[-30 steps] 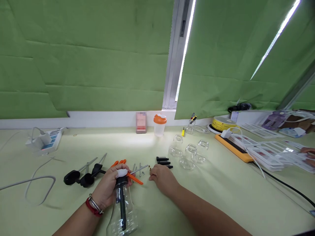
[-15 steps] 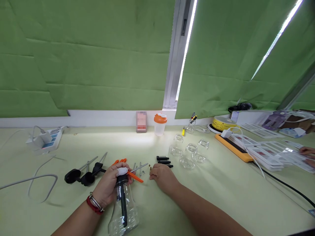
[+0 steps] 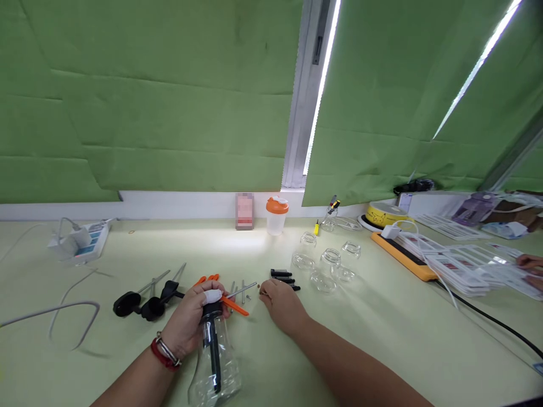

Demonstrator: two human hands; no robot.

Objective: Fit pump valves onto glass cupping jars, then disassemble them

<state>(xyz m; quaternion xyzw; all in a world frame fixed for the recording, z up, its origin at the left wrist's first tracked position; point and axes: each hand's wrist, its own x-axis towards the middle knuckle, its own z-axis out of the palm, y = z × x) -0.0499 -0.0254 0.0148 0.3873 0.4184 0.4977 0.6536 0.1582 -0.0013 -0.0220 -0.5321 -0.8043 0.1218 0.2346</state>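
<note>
My left hand (image 3: 190, 316) grips the black top of a clear bottle (image 3: 216, 362), with a black tube inside it. An orange lever (image 3: 235, 306) and a thin metal rod (image 3: 246, 290) stick out to the right of my fingers. My right hand (image 3: 282, 302) rests on the table with its fingers bent together at tiny brass-coloured parts (image 3: 259, 287); whatever lies between the fingertips is too small to name. Black ribbed pieces (image 3: 281, 273) lie just beyond that hand. Metal pins (image 3: 243, 291) and orange levers (image 3: 207, 278) lie near my left hand.
Black caps with metal rods (image 3: 126, 303) lie left. Clear glass bottles (image 3: 324, 277) stand right of centre. At the back are an orange-lidded cup (image 3: 276, 217) and a yellow bottle (image 3: 316, 228). An orange power strip (image 3: 403, 257) and white frames lie right, near another person's hand (image 3: 530, 265).
My right hand has shifted slightly up, its fingertips now over the tiny brass-coloured parts. My left hand still holds the bottle; the whole view has moved a little.
</note>
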